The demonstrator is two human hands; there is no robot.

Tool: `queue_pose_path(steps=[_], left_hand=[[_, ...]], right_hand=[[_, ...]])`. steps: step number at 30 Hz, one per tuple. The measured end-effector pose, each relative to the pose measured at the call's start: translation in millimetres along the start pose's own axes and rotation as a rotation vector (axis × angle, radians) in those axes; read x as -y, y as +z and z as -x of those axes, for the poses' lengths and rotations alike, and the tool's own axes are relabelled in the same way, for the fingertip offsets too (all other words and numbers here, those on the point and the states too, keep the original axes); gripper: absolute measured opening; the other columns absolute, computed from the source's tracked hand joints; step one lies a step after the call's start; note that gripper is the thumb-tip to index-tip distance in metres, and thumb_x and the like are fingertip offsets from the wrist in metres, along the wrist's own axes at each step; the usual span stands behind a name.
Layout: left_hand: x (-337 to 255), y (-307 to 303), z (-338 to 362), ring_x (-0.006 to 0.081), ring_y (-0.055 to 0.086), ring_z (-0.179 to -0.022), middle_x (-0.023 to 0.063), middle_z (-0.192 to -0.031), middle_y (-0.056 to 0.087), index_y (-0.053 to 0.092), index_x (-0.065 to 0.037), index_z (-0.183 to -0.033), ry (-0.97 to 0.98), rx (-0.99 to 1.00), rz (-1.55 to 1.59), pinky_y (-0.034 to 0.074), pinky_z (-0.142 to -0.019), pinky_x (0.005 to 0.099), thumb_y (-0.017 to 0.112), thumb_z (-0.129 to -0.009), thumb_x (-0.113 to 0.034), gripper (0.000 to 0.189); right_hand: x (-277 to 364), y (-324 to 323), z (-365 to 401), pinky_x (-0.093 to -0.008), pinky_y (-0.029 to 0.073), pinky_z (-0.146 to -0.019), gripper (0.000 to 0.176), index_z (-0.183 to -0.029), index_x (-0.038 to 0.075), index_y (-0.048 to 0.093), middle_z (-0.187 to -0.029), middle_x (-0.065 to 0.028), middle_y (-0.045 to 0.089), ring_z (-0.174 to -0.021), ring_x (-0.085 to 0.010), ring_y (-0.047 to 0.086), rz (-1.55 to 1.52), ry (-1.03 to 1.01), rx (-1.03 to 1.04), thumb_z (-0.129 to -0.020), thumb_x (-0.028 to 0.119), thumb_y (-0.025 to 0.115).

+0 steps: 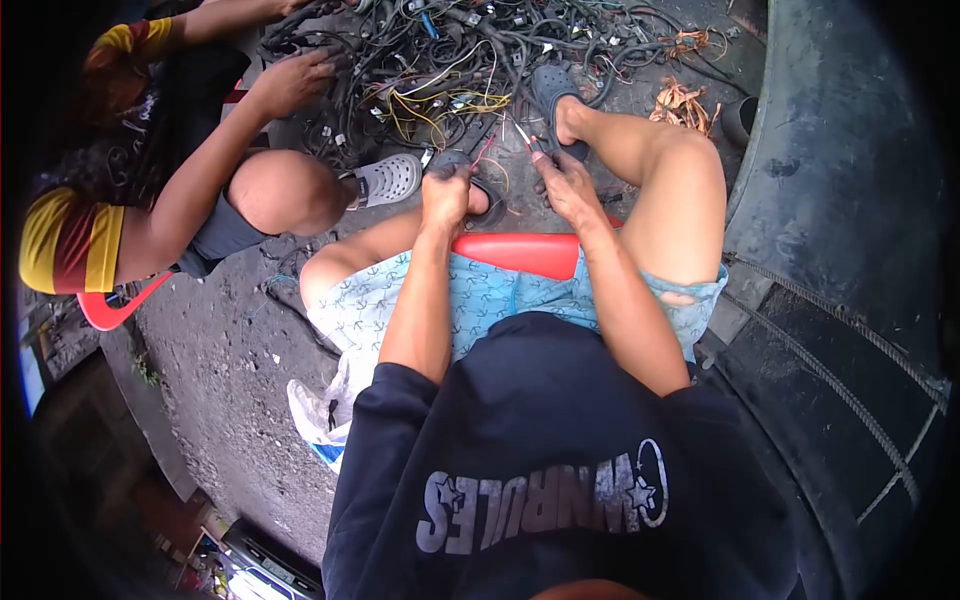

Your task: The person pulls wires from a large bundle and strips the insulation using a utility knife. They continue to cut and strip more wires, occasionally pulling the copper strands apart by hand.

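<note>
My left hand (447,193) is closed around thin red wires (484,155) whose ends stick up past the fist. To its right, my right hand (566,186) grips a knife (522,132), its narrow blade pointing up and left, with a reddish part by the fingers. The two hands are apart, above my red stool (520,254) and between my knees. Beyond them lies a large tangle of black cables (400,50), with yellow wires (440,105) at its near side.
At the left, a co-worker in a yellow and maroon shirt (75,240) reaches into the tangle. Stripped copper-coloured strands (682,105) lie beyond my right knee. A white plastic bag (340,395) is beside my left thigh. A large dark curved surface (840,150) stands at the right.
</note>
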State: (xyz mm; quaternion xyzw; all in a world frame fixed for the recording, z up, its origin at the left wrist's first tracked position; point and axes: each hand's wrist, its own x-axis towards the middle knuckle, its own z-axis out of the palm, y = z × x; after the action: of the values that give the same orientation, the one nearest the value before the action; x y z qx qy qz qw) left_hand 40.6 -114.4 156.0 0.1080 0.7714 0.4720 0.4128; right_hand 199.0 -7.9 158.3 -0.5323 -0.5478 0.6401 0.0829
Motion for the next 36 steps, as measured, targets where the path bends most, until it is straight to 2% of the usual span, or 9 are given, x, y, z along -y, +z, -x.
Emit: queue_pose_path(steps=[6, 7, 11, 14, 17, 20, 25, 28, 36], left_hand=[[13, -3, -3, 0.0206, 0.065, -0.07, 0.0126, -0.082, 0.062, 0.055, 0.008, -0.099, -0.231, 0.224, 0.276, 0.054, -0.058, 0.0283, 0.048, -0.085, -0.001, 0.018], [16, -4, -6, 0.0194, 0.065, -0.07, 0.0124, -0.082, 0.063, 0.057, 0.007, -0.098, -0.252, 0.24, 0.283, 0.053, -0.058, 0.0279, 0.048, -0.084, 0.001, 0.017], [9, -1, -5, 0.0174, 0.065, -0.071, 0.0108, -0.08, 0.065, 0.059, 0.007, -0.096, -0.247, 0.297, 0.177, 0.052, -0.058, 0.0252, 0.051, -0.084, 0.002, 0.016], [-2, 13, 10, 0.0161, 0.065, -0.068, 0.0113, -0.082, 0.066, 0.058, 0.007, -0.099, -0.102, 0.281, 0.12, 0.051, -0.057, 0.0241, 0.052, -0.085, 0.0, 0.017], [4, 20, 14, 0.015, 0.065, -0.07, 0.0121, -0.085, 0.067, 0.061, 0.009, -0.098, -0.022, 0.314, 0.03, 0.053, -0.061, 0.0237, 0.055, -0.085, -0.002, 0.018], [5, 19, 16, 0.0148, 0.065, -0.073, 0.0115, -0.085, 0.067, 0.064, 0.01, -0.096, 0.077, 0.344, -0.079, 0.053, -0.065, 0.0236, 0.058, -0.084, -0.002, 0.017], [-4, 14, 8, 0.0172, 0.065, -0.073, 0.0115, -0.087, 0.067, 0.062, 0.005, -0.098, -0.271, 0.235, 0.116, 0.051, -0.062, 0.0243, 0.056, -0.087, -0.011, 0.02], [6, 16, -4, 0.0189, 0.065, -0.072, 0.0121, -0.087, 0.066, 0.06, 0.003, -0.1, -0.304, 0.309, 0.185, 0.05, -0.061, 0.0251, 0.055, -0.088, -0.015, 0.023], [24, 23, -15, 0.0179, 0.063, -0.067, 0.0109, -0.083, 0.066, 0.059, 0.006, -0.103, -0.224, 0.389, 0.064, 0.049, -0.056, 0.0274, 0.053, -0.087, -0.007, 0.022]], right_hand=[[-7, 22, 0, -0.0443, 0.044, -0.08, 0.042, -0.091, -0.002, 0.062, -0.089, -0.0281, 0.061, -0.09, -0.0426, 0.057, 0.352, -0.088, -0.03, -0.083, 0.039, 0.053], [-24, 28, -8, -0.0344, 0.044, -0.061, 0.036, -0.083, -0.001, 0.063, -0.07, -0.0094, 0.06, -0.06, -0.0171, 0.055, 0.403, -0.159, -0.12, -0.082, 0.035, 0.059], [-24, 30, -11, -0.0326, 0.042, -0.055, 0.026, -0.082, 0.001, 0.063, -0.068, -0.0075, 0.059, -0.057, -0.0157, 0.055, 0.05, -0.07, -0.11, -0.079, 0.027, 0.064], [-9, 27, -11, -0.0359, 0.046, -0.059, 0.025, -0.075, -0.003, 0.063, -0.07, -0.0155, 0.065, -0.065, -0.025, 0.063, -0.213, 0.014, -0.089, -0.071, 0.021, 0.07], [5, 28, -8, -0.0285, 0.042, -0.045, 0.007, -0.069, -0.002, 0.063, -0.062, -0.0106, 0.062, -0.05, -0.0155, 0.057, -0.498, 0.109, -0.012, -0.069, 0.004, 0.068], [-3, 34, -11, -0.0272, 0.043, -0.045, 0.004, -0.069, -0.003, 0.062, -0.062, -0.0109, 0.062, -0.05, -0.0159, 0.058, -0.517, 0.161, 0.024, -0.069, -0.002, 0.066], [-5, 32, -9, -0.0281, 0.044, -0.046, 0.006, -0.069, -0.005, 0.061, -0.063, -0.0116, 0.062, -0.05, -0.0171, 0.058, -0.494, 0.167, 0.006, -0.068, -0.005, 0.066], [-3, 31, -2, -0.0286, 0.045, -0.047, 0.007, -0.07, -0.004, 0.06, -0.064, -0.011, 0.062, -0.052, -0.0179, 0.059, -0.476, 0.135, 0.012, -0.066, -0.005, 0.066], [-24, 34, -10, -0.0352, 0.049, -0.059, 0.02, -0.078, -0.001, 0.061, -0.07, -0.0121, 0.064, -0.067, -0.0249, 0.064, -0.249, 0.077, 0.051, -0.061, 0.007, 0.068]])
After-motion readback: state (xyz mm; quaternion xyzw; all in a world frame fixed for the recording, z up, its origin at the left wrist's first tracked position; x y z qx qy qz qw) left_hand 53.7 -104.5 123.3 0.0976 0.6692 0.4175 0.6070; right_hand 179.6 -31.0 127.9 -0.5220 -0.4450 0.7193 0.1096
